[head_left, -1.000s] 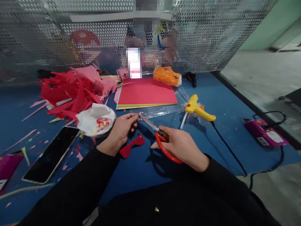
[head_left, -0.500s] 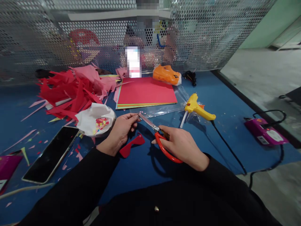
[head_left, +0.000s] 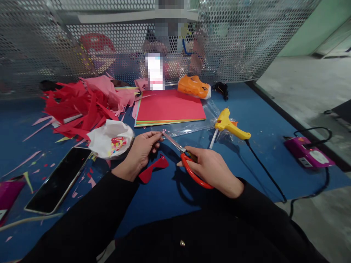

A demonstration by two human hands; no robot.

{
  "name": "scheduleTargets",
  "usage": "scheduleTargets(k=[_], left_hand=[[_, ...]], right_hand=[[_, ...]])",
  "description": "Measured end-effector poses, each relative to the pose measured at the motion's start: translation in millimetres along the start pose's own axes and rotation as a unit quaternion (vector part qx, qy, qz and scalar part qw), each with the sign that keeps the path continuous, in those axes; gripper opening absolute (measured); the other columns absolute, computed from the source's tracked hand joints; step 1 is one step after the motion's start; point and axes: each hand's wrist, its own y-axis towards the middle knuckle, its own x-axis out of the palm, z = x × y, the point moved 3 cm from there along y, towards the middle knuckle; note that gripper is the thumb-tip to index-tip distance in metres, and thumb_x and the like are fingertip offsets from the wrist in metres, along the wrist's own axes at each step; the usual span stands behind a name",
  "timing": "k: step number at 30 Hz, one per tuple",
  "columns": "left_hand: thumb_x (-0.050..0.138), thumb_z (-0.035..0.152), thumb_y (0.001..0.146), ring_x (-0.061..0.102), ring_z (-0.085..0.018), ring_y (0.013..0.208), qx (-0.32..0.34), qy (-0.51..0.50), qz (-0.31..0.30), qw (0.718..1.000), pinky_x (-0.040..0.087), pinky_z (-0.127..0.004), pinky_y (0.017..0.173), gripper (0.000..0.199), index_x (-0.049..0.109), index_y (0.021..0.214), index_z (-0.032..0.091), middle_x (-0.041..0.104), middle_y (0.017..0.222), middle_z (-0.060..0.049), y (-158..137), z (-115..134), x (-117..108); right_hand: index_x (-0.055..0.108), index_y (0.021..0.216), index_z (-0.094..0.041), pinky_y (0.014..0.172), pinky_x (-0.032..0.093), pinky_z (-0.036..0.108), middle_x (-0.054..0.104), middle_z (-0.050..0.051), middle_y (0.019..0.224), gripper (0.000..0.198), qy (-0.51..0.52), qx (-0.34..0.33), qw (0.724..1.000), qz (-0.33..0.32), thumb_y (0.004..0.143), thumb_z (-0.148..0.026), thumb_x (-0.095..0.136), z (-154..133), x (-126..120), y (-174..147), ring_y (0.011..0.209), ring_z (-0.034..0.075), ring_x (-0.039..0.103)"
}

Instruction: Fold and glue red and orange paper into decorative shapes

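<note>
My right hand [head_left: 212, 166] is wrapped round the red handles of a pair of scissors [head_left: 189, 171], whose blades point up and left. At the blade tips, the thumb and fingers of my left hand [head_left: 144, 148] are pinched together; what they hold is too small to make out. Tiny pink paper bits [head_left: 165, 131] lie just beyond the tips. Below my left hand rests a red paper cutout [head_left: 153, 168], wide at both ends and narrow in the middle. A white paper-lined bowl [head_left: 105, 137] with small coloured paper scraps stands beside my left wrist.
Behind are a stack of coloured paper [head_left: 170, 109], red and pink offcuts [head_left: 79, 106] and an orange packet [head_left: 193, 87]. To the right lie a yellow glue gun [head_left: 233, 127] and a purple power box [head_left: 309, 153]. A dark-screened phone [head_left: 59, 180] lies left; a mesh panel [head_left: 123, 40] rises behind.
Both hands and the scissors keep almost the same place. The blades look slightly more closed at the left fingertips.
</note>
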Motion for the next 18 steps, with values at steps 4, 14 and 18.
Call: scheduleTargets(k=[4,14,18], left_hand=[[0.078,0.023,0.076,0.045,-0.003,0.043,-0.001,-0.001,0.002,1.0,0.027,-0.015,0.035,0.014,0.071,0.076,0.011,0.065,0.069,-0.001,0.0,0.6,0.0],[0.082,0.021,0.073,0.045,-0.003,0.043,-0.007,0.004,0.009,1.0,0.025,-0.016,0.035,0.013,0.071,0.072,0.014,0.064,0.066,-0.001,-0.2,1.3,1.3],[0.083,0.023,0.073,0.045,-0.003,0.043,-0.005,0.001,0.005,1.0,0.025,-0.015,0.035,0.016,0.07,0.073,0.013,0.064,0.065,-0.001,0.4,0.8,0.7]], right_hand=[[0.062,0.083,-0.025,0.055,0.027,0.028,0.06,-0.005,0.062,0.023,0.016,0.004,1.0,0.009,0.092,-0.046,0.056,1.5,-0.7,0.2,0.056,0.013,0.05],[0.059,0.078,-0.025,0.055,0.028,0.028,0.055,-0.006,0.059,0.026,0.03,-0.005,0.999,0.01,0.093,-0.046,0.055,2.5,-0.7,-0.2,0.053,0.012,0.043],[0.06,0.079,-0.024,0.056,0.03,0.027,0.057,-0.005,0.06,0.026,0.05,0.004,0.998,0.022,0.092,-0.047,0.056,4.5,-0.5,0.5,0.054,0.013,0.045]])
